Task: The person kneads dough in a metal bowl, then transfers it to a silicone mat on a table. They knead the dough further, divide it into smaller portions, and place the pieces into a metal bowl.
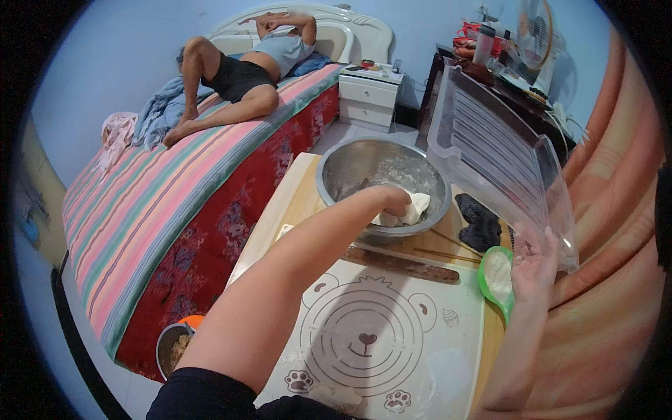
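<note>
My left grip clutches dough in the steel bowl; right grip clamps the tilted clear tray, which might slip

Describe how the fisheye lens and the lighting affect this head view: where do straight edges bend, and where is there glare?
Head view: black vignette rings the frame; the bed edge and wooden table bow toward the rim. Soft, even light; mild sheen inside the metal bowl and on the clear plastic tray. Centre sharp.
</note>
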The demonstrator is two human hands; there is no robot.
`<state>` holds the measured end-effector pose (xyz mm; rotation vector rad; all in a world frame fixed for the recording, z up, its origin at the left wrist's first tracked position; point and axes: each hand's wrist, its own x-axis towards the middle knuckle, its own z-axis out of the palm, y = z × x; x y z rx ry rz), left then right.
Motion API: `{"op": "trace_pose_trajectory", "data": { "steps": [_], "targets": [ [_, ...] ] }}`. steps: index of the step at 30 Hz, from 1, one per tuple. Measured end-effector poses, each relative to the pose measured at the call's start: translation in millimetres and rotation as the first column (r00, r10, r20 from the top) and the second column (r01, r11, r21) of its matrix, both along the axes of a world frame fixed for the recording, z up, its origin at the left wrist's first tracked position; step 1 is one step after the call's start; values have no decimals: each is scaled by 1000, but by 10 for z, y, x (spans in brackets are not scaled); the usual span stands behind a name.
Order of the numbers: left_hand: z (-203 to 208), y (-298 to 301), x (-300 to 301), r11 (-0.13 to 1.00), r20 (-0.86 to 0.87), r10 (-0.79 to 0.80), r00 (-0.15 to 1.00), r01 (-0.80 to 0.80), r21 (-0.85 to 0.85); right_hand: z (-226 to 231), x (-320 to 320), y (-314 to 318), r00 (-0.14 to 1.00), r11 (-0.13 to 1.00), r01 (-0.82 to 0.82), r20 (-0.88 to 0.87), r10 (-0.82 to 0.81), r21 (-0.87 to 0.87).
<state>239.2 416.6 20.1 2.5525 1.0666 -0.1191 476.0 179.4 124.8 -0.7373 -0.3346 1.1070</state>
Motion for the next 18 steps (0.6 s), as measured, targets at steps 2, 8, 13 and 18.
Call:
{"op": "trace_pose_trajectory", "data": {
  "steps": [2,8,13,18],
  "targets": [
    [-36,82,-74,997,137,-13,991,23,-72,-44,23,-29,1000,1000,30,-2,-30,1],
    [640,-1086,-222,992,155,-118,981,112,51,-84,8,-76,1000,1000,4,-12,-4,12],
    [559,-1244,-320,990,-19,-101,995,103,98,59,-171,-226,999,1000,-10,-31,10,-2],
    [561,-1538,-592,987,175,-138,975,120,109,89,-269,-329,999,1000,-5,42,4,26]
  ]
}}
